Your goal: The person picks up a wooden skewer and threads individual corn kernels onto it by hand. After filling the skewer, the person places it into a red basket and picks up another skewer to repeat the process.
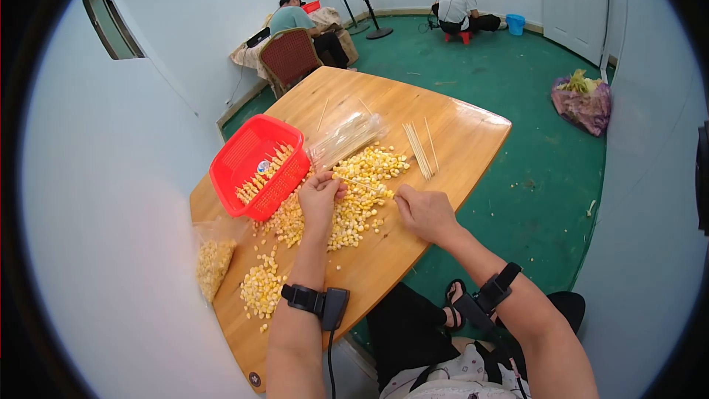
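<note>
A thin wooden skewer (358, 183) spans the gap between my two hands, above loose corn kernels (354, 222) heaped on the table. My right hand (427, 213) is closed around the skewer's right end. At its other end, the fingertips of my left hand (319, 193) are pinched together on what looks like a corn kernel; the fingers partly hide it. Left of my left hand stands a red plastic basket (221, 170) holding several skewers threaded with corn (264, 175). Just beyond my hands lies a clear bag of bare skewers (346, 140).
Loose skewers (417, 151) lie on the wooden table (443, 114) at the right. A bag of kernels (214, 262) sits at the left edge. Two people sit farther off, one by a chair (290, 58), one near a blue bucket (515, 24). A filled purple bag (583, 107) rests on the floor.
</note>
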{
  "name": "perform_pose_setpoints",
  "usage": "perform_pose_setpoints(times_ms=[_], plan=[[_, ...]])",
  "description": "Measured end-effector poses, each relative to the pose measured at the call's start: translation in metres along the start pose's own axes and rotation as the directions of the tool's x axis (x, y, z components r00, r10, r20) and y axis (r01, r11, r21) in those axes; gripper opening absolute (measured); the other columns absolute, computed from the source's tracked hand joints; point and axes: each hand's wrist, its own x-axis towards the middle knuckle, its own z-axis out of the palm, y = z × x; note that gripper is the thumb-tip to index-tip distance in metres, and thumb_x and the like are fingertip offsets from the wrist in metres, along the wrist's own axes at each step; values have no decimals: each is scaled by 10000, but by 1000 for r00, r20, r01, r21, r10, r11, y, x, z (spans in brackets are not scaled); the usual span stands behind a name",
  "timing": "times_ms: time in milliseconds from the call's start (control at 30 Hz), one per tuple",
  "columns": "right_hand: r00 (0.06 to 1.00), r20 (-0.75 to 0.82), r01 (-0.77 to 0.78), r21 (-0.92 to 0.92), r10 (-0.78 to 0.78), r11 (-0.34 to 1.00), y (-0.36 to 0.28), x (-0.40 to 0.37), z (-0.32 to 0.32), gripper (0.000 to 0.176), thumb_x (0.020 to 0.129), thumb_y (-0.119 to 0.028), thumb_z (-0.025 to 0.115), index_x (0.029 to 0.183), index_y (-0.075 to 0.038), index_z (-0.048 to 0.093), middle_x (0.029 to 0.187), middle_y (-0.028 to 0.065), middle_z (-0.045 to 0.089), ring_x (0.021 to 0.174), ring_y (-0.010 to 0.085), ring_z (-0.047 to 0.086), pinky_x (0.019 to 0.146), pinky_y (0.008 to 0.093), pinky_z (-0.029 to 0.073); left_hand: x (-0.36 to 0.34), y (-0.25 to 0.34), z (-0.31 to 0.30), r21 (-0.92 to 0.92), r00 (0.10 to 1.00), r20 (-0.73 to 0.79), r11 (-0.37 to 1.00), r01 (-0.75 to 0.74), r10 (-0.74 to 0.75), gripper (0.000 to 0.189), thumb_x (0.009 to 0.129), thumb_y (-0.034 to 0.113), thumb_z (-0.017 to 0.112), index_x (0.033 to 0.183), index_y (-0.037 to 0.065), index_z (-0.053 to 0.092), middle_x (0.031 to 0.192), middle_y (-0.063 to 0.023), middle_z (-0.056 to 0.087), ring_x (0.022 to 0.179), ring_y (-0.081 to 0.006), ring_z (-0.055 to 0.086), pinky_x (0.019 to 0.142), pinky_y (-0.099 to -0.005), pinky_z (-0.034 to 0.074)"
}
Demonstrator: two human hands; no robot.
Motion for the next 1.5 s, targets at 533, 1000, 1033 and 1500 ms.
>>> perform_pose_setpoints(times_ms=[533, 1000, 1033, 1500], plan=[[1000, 20, 0, 2, 0, 1000, 0, 0, -1, 127, 844, -192, 492, 808, -72, 511, 572, 136, 561, 550, 320, 572, 495, 417, 443, 2, -2, 0, 10, 1000, 6, 1000, 4, -4, 153, 800, -6, 596, 931, -50, 528, 753, -104, 616, 632, -141, 611, 528, -209, 488], [1000, 20, 11, -26, -11, 1000, 2, 0, 0, 131, 841, -203, 494, 795, -80, 497, 534, 134, 540, 514, 317, 561, 466, 418, 432, -1, -2, 3, 312, 985, -33, 938, -152, 171, 110, 802, -29, 544, 900, -51, 590, 747, -102, 625, 629, -132, 622, 540, -211, 507], [1000, 22, 10, -30, -9, 999, 2, 0, 1, 134, 842, -206, 492, 795, -80, 496, 533, 134, 540, 511, 318, 561, 464, 419, 432, -3, -1, 4, 351, 980, -36, 920, -173, 198, 109, 800, -25, 542, 891, -51, 597, 735, -106, 628, 629, -136, 626, 544, -216, 506], [1000, 1, 23, -18, -23, 1000, 1, -1, 1, 172, 843, -216, 486, 760, -66, 489, 497, 136, 519, 475, 334, 547, 438, 430, 427, -13, 8, 8, 618, 883, 11, 691, -375, 469, 98, 748, 24, 578, 825, -26, 614, 638, -147, 610, 564, -203, 605, 537, -297, 460]])
